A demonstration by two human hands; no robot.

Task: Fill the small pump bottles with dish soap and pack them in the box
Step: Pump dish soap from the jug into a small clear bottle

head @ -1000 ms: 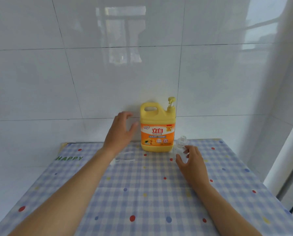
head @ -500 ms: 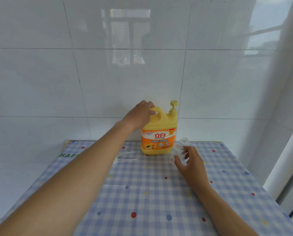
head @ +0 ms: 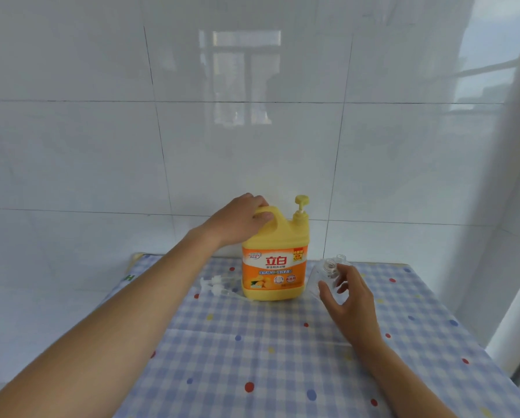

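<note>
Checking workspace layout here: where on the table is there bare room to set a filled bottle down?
The near cloth between the two forearms is bare, as is the tablecloth's right edge. The back is crowded: soap jug under the left hand, pump tops beside it, clear bottles at the right hand.

At frame centre the jug [head: 275, 260] is yellow with an orange label [head: 274, 271] bearing red and white print. The surface [head: 252, 357] wears blue-and-white check cloth dotted red, blue and yellow. Wall tiles [head: 101, 146] are glossy white.
</note>
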